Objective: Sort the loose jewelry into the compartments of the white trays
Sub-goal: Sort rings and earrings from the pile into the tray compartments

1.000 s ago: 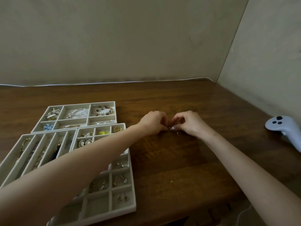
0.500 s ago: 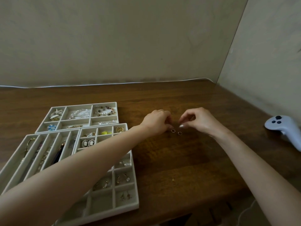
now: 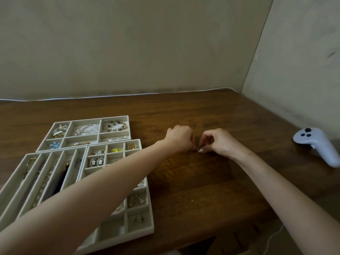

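My left hand (image 3: 181,138) and my right hand (image 3: 219,142) meet fingertip to fingertip on the wooden table, right of the trays. My right thumb and forefinger pinch a small dark ring (image 3: 198,149) at the table surface. The left fingers are curled with their tips pressed down just beside it; what they hold is hidden. Three white trays lie at the left: a far tray (image 3: 129,126) with pearls and beads, a grid tray (image 3: 150,214) with earrings, and a long-slot tray (image 3: 11,183) with chains. My left forearm crosses over the grid tray.
A white game controller (image 3: 316,144) lies at the table's right side near the wall. A tiny gold speck (image 3: 191,200) sits on the wood toward the front edge. Walls close the back and right sides.
Half a second ago two small rings lay uncovered between my parted hands. Both hands have since closed in onto them, and the rings no longer lie bare on the table.
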